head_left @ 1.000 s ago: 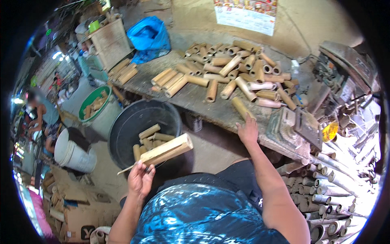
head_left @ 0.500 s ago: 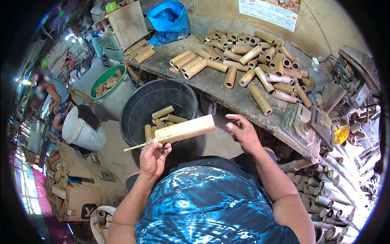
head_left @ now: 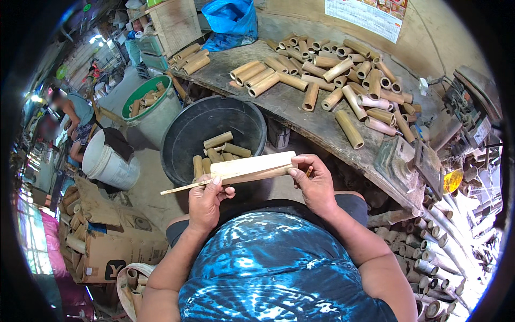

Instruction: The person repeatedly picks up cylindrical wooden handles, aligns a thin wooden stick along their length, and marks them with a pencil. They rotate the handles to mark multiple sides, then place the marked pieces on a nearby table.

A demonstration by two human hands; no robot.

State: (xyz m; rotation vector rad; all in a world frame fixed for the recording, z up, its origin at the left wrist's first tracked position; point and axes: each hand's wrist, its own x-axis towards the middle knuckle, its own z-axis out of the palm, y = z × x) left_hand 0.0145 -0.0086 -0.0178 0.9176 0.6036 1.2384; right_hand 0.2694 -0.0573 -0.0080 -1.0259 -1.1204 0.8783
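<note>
In front of my belly I hold a pale bamboo piece [head_left: 252,165] with both hands, lying nearly level. My left hand [head_left: 206,204] pinches its left end with thumb and fingers. A thin stick [head_left: 177,190] juts out leftward from that same grip; how it joins the bamboo piece is hidden. My right hand [head_left: 315,185] is closed on the right end, thumb on the near side. A small brown tip shows between its fingers; I cannot tell whether it belongs to the stick. Beyond the hands stands a black tub [head_left: 177,115] with several cut bamboo tubes [head_left: 236,149] in it.
A workbench [head_left: 214,72] runs along the far right, bearing many bamboo tubes [head_left: 348,129], a blue bag [head_left: 230,24] and a metal machine [head_left: 397,166]. Left are a green-rimmed bin [head_left: 166,115], white bucket [head_left: 110,163], cardboard box [head_left: 129,244] and another person [head_left: 80,118]. Bamboo poles lie stacked right.
My right hand has come in leftward and closed on the right end of the bamboo piece. The left hand has shifted slightly right with it.
</note>
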